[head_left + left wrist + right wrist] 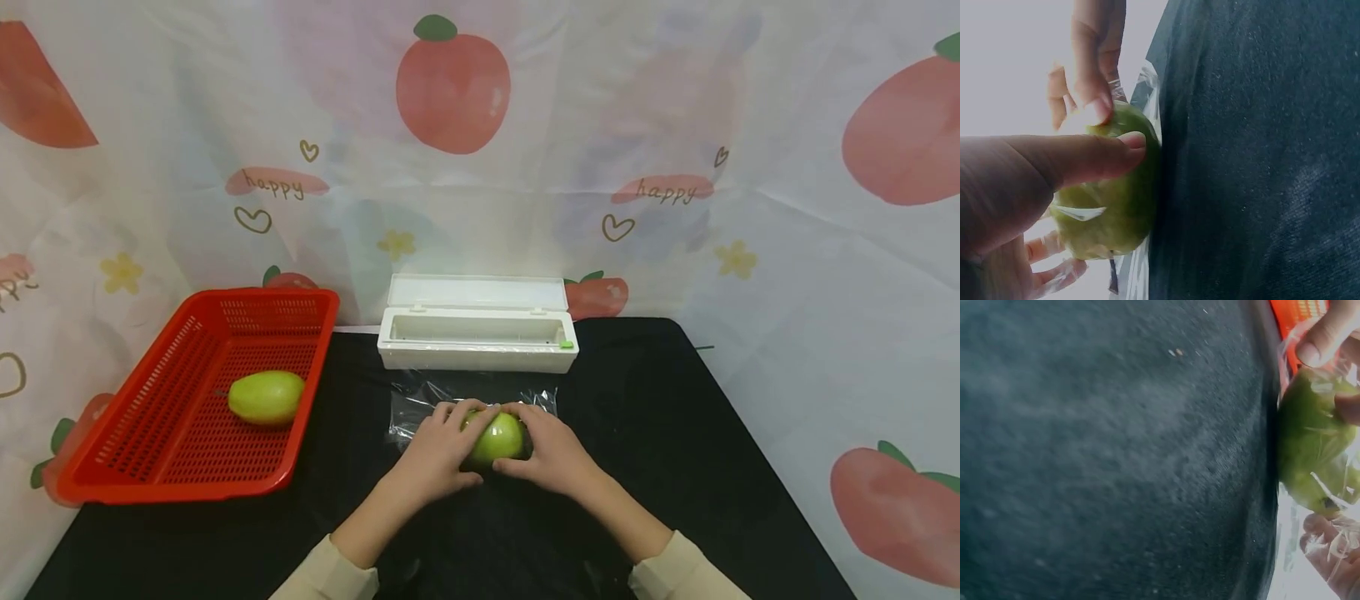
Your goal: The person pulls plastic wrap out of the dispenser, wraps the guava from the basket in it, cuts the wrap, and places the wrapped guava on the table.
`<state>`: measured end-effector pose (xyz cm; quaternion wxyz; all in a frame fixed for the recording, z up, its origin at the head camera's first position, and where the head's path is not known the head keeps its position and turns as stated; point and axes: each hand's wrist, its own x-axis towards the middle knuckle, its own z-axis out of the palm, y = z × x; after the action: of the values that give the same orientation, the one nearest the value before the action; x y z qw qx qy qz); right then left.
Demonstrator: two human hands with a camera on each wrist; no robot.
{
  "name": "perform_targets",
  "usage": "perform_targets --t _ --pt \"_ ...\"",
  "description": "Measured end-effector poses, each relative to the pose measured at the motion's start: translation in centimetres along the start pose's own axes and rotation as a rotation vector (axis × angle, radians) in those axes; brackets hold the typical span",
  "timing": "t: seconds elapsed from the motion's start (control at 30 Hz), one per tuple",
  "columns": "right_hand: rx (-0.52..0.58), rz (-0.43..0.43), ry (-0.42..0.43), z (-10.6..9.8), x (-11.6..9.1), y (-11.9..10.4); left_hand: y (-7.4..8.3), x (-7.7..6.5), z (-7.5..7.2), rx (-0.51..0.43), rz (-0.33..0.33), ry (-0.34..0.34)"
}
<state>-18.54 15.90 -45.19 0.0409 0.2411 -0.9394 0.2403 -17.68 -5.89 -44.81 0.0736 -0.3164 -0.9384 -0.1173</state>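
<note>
A rounded green fruit with a dark stem sits on the black cloth in the middle of the table. Clear plastic film lies beneath and behind it, and the wrist views show film drawn over its skin. From the left side my left hand grips the fruit, fingers at its far side. My right hand holds it from the right, fingertips close to the left ones. In the left wrist view the left thumb crosses the wrapped fruit. Film also clings around the fruit in the right wrist view.
Behind the hands stands a white film-dispenser box, its lid raised and a green slider at its right end. A red plastic basket at the left holds another yellow-green fruit. A fruit-patterned curtain hangs behind the table.
</note>
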Motion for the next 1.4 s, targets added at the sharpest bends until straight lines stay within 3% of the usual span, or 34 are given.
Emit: perform_targets --t 0.53,0.97,1.13,1.3,1.4 --pt "0.159 0.051 -0.091 0.0 1.3 1.1 -1.2 1.9 0.4 -0.003 0.008 -0.059" --pt "0.177 0.055 -0.089 0.2 1.3 1.5 -1.7 3.2 1.3 -0.028 -0.012 -0.045" --pt "0.175 0.041 -0.021 0.1 0.8 1.4 -1.9 3.5 1.6 -0.024 -0.01 -0.028" --pt "0.102 0.026 0.124 0.0 0.0 1.0 -2.1 3.8 1.7 -0.014 -0.011 -0.041" --pt "0.032 -0.026 0.216 -0.1 -0.2 0.5 -2.2 3.9 1.5 -0.012 -0.009 -0.045"
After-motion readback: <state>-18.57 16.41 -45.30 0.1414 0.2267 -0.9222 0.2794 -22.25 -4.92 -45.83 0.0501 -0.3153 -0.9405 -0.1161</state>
